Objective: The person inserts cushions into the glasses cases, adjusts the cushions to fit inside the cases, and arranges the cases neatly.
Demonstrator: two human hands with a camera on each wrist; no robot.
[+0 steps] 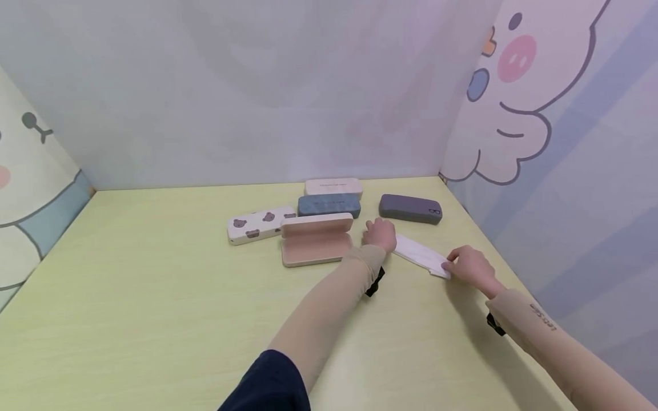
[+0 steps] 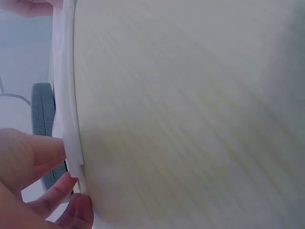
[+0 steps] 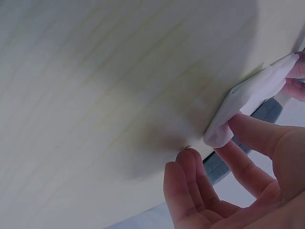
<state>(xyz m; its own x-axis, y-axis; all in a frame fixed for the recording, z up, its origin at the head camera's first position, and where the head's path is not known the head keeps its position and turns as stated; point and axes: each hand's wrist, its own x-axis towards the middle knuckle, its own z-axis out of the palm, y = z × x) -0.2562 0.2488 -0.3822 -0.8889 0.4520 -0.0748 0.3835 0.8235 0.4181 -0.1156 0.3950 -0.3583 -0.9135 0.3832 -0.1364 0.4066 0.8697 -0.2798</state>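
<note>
A folded white cloth (image 1: 420, 254) lies slantwise on the right part of the table. My left hand (image 1: 381, 234) pinches its far left end; in the left wrist view the thumb and fingers (image 2: 45, 155) meet at the cloth's edge. At the near right end, my right hand (image 1: 472, 266) pinches the cloth (image 3: 248, 98) between thumb and forefinger, its other fingers loosely bent. Left of my left hand an open pink glasses case (image 1: 316, 249) shows its bare inside. Behind the cloth lies a closed dark purple glasses case (image 1: 410, 208).
A white case with bear pictures (image 1: 260, 225) lies left of the pink one. Behind are a closed blue case (image 1: 329, 205) and a pale pink case (image 1: 333, 186). Printed walls (image 1: 267, 91) border the yellow table (image 1: 154, 297) at the back and sides.
</note>
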